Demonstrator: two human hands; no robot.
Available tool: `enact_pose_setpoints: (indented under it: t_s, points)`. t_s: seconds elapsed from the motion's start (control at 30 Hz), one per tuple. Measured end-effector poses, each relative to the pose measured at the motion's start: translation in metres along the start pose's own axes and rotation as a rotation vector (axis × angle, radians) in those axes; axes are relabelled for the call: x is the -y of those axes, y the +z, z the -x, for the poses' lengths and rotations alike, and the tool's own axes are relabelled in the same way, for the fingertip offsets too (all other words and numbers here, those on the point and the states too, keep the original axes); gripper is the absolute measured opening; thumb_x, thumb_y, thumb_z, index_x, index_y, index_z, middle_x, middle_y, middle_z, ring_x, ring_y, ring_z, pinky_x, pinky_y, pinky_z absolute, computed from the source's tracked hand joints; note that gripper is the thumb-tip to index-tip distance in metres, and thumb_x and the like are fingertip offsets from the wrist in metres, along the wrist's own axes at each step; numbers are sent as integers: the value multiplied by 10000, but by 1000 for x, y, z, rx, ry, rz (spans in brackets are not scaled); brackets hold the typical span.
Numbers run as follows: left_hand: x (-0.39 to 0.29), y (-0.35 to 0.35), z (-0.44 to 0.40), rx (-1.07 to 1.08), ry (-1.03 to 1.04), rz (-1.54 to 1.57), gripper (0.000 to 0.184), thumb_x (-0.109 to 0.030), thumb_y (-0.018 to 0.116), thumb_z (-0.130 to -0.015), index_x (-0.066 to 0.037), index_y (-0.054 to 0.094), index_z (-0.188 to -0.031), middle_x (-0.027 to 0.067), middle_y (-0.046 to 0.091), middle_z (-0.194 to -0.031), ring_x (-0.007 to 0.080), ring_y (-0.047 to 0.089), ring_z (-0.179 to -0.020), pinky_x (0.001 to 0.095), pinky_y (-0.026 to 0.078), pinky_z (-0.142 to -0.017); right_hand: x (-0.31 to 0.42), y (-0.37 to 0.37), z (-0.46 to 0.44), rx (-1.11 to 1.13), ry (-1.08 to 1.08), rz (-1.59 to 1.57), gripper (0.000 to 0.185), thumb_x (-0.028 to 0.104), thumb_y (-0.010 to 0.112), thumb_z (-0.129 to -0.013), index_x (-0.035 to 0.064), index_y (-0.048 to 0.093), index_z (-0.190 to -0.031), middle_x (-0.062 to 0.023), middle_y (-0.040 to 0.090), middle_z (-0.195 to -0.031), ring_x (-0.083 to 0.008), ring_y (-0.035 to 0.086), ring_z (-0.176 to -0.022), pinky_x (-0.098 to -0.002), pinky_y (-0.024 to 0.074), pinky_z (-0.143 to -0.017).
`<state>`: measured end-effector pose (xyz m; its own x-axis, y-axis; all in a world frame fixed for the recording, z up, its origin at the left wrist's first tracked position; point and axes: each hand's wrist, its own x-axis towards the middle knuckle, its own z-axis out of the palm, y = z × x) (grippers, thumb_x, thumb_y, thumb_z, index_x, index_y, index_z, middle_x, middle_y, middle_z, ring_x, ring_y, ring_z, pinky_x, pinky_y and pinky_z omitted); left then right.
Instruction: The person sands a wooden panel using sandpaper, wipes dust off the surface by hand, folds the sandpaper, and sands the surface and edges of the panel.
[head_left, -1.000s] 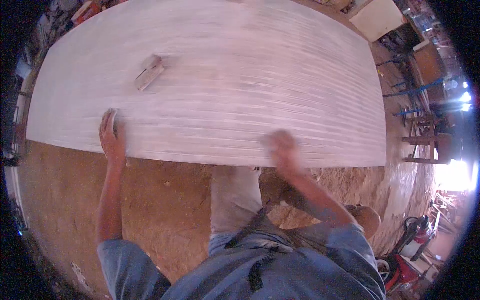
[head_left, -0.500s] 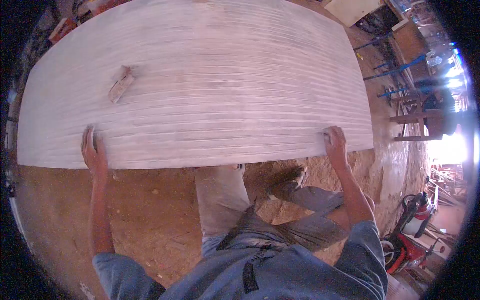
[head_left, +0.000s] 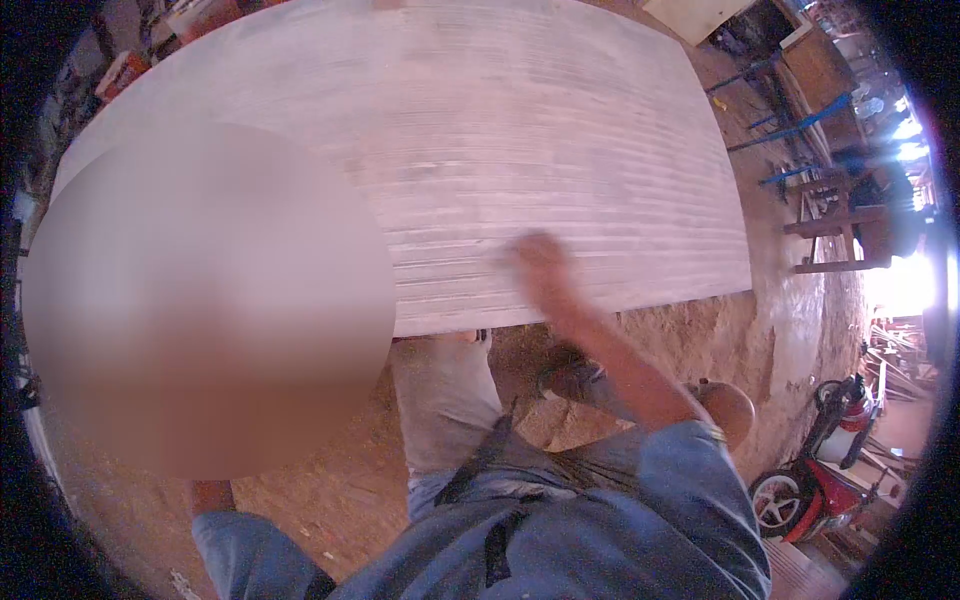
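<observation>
"Head view; main item?"

"A large, whitish, rectangular panel with long ridges (head_left: 560,130); it spans the upper middle, above brown bare ground (head_left: 670,350)."

"Grip, right?"

"The right hand (head_left: 540,260) is at the panel's near part, smeared by motion; cannot tell whether wide, narrow or holding anything."

"Left?"

"The left hand is hidden in a round blur; grip cannot be told; a strip of left forearm (head_left: 212,494) shows below."
</observation>
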<state>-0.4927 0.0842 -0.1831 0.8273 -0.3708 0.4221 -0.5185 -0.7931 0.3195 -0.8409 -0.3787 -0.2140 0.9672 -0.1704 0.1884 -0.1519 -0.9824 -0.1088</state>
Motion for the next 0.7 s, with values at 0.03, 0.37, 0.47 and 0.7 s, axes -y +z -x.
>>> enact_pose_setpoints:
  t_s: [0.03,0.37,0.47,0.7]
  points:
    - [-2,-1,-2,-18,12,-31,355,-172,507,-934,-9,539,-1247,166,507,-1324,319,433,-1260,395,315,-1069,-55,-12,42,-127,67,-13,281,123,549,-805,165,687,-1046,-89,595,-1137,-297,512,-1123,-487,311,-1053]
    - [-7,-3,-5,-22,-14,-39,353,-162,510,-931,-7,538,-1247,171,505,-1325,325,446,-1247,402,325,-1063,91,-19,-51,14,19,-113,287,76,494,-828,124,634,-1074,-111,575,-1155,-297,506,-1139,-487,375,-973]
    - [9,0,-1,-26,76,-67,357,-170,509,-933,-5,536,-1249,170,505,-1325,324,446,-1247,403,327,-1062,180,-7,-112,-102,-76,-362,338,85,479,-844,87,566,-1170,-116,555,-1213,-307,499,-1160,-491,365,-1002]
    - [-5,-5,-1,-23,18,-3,351,-168,507,-932,-5,545,-1240,163,507,-1327,316,448,-1246,400,328,-1060,-7,-54,4,236,339,-73,287,132,507,-865,16,557,-1122,-210,536,-1213,-387,458,-1179,-509,316,-1031]
